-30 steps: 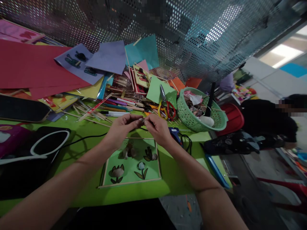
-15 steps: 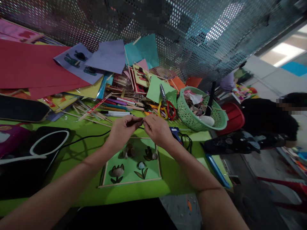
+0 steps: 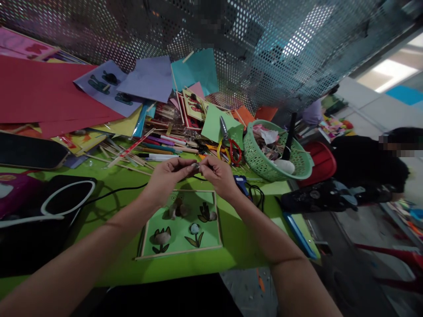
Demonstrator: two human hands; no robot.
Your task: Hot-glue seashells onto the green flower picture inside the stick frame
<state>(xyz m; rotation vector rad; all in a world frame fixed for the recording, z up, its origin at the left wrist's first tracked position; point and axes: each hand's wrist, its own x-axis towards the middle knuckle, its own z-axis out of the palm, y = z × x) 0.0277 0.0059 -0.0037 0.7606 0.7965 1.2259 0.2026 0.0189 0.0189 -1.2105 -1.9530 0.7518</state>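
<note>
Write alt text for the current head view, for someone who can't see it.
A person's left hand and right hand pinch a small greyish piece, too small to identify, near the far edge of a stick-framed green card bearing flower shapes. Beyond, coloured paper, scissors and a green basket crowd a lime-green table.

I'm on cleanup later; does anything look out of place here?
Yes: a small orange object lies on the floor below the green table, apart from the pens and scissors on top; what it is, I cannot tell.
</note>
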